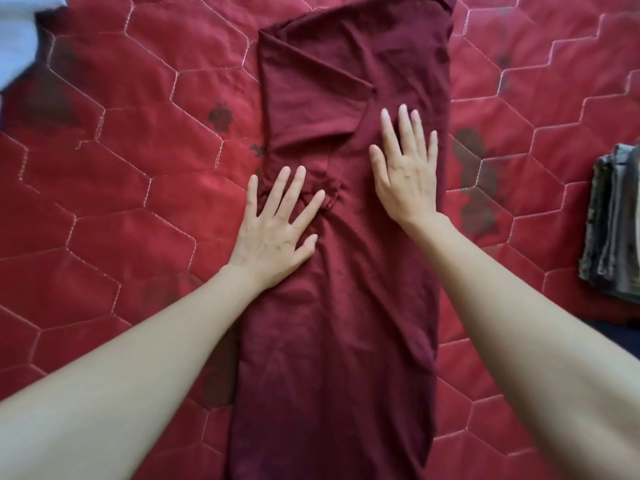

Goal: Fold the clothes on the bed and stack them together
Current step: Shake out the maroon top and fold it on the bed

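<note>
Garment: the maroon garment [349, 271] lies flat on the bed [121, 168], down the middle of the frame from the top edge to the bottom edge.
Long axis: top to bottom of the frame, running straight away from the person; the sides are already folded in, making a narrow strip.
Left hand: the left hand [277, 220] is spread flat, fingers straight, pressing the strip's left edge at mid-frame, over a small bunched wrinkle.
Right hand: the right hand [405, 168] is spread flat, pressing the cloth a little higher, right of centre.
Nearer hand: both rest on the strip; the right reaches further toward the top end.
Likely next: a fold along the length, end to end.
Stack: folded grey clothes [613, 223] at the right edge, well apart from the strip.
</note>
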